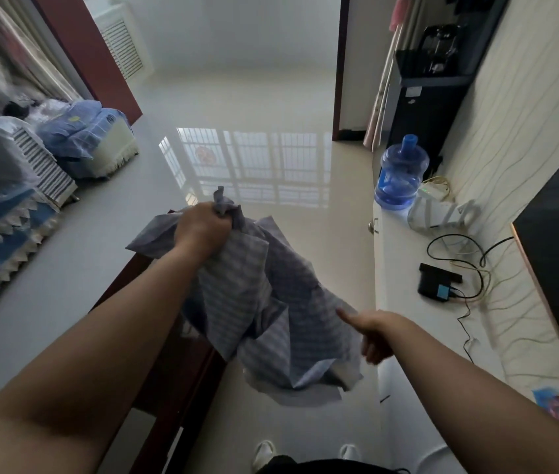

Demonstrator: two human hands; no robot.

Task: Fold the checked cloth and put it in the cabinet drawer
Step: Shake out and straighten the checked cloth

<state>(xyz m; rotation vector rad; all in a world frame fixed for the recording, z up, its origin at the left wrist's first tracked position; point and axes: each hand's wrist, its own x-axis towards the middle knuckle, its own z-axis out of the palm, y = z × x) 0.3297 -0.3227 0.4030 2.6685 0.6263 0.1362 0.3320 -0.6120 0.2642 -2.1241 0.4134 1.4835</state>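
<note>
Cloth: the crumpled blue and white checked cloth (264, 302) hangs in the air above the shiny pale tiled floor (257, 107), between the two arms. It is bunched and not folded flat.
Left hand: the left hand (201, 229) is up high and grips the top of the cloth in a fist. A little twist of cloth sticks up past it.
Left fingers: curled tight round the bunched cloth.
Right hand: the right hand (372, 331) is lower down, at the right edge of the cloth. The thumb points out along the cloth.
Right fingers: they go behind the cloth edge, so you cannot tell how they lie, but thumb and fingers seem to pinch the edge.
Cabinet: the long white cabinet (404, 248) runs along the right wall. Its top surface is near the right arm. The cloth is apart from it.
On the surface: a big see-through blue plastic water bottle (401, 172), a small black box with a blue patch (437, 282) and some tangled black cables (459, 248).
Dark wood: a dark red-brown wooden piece of furniture (168, 371) is under the left arm and the cloth.
Left side: a sofa with blue and white lacy covers (8, 213).
Bottom: two white slippers (264, 453) on the floor.
</note>
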